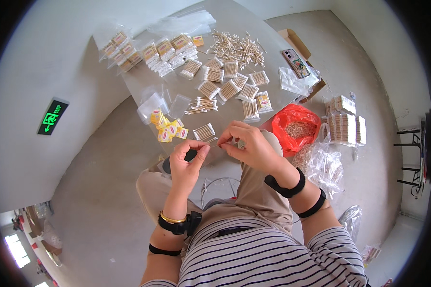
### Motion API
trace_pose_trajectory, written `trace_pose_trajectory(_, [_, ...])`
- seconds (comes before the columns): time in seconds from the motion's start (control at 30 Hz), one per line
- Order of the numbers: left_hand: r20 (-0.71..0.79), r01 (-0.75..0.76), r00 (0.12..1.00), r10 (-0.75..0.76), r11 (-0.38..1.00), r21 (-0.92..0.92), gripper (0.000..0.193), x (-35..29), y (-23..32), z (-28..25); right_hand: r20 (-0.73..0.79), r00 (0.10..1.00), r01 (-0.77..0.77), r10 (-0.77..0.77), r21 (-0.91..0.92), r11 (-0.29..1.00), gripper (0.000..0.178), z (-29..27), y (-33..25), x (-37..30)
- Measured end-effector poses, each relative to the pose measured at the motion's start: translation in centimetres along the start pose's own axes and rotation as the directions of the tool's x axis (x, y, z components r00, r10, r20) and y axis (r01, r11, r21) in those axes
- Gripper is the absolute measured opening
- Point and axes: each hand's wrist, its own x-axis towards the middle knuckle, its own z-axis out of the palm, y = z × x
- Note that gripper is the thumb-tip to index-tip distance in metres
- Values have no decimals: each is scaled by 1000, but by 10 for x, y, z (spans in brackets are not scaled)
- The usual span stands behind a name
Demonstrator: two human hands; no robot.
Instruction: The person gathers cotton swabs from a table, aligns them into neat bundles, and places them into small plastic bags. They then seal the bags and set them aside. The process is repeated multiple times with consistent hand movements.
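Observation:
Over the near edge of the table, a small clear bag of cotton swabs (204, 132) has its swabs in a flat row, pointing away from me. My left hand (186, 160) is closed, thumb and finger pinching at the bag's near edge. From the right, my right hand (248, 145) pinches close beside it, at the same edge. The thin plastic between the fingertips is hard to make out. Just left of the bag lie yellow and white printed cards (169, 129). Beyond it is a small loose bunch of cotton swabs (202, 105).
Filled swab bags (229, 90) cover mid-table, before a loose swab heap (237, 49). Stacked packs (165, 52) stand far left; empty clear bags (153, 106) lie left. A phone (296, 63) sits far right. Right of my knee is a red bag of swabs (297, 125).

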Motion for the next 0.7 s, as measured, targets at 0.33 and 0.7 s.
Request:
trace_pose_trajectory(0.33, [-60,-77,996,65,973,-216,8,-52,68,-5,-143,981,127,-128,-12,992,21,8,-68,-46])
trace_pose_trajectory(0.7, [-81,-342,925,371,907,247,9,-81,106,-1,-185,971,173,-151,108,979,12,7,-95,-77])
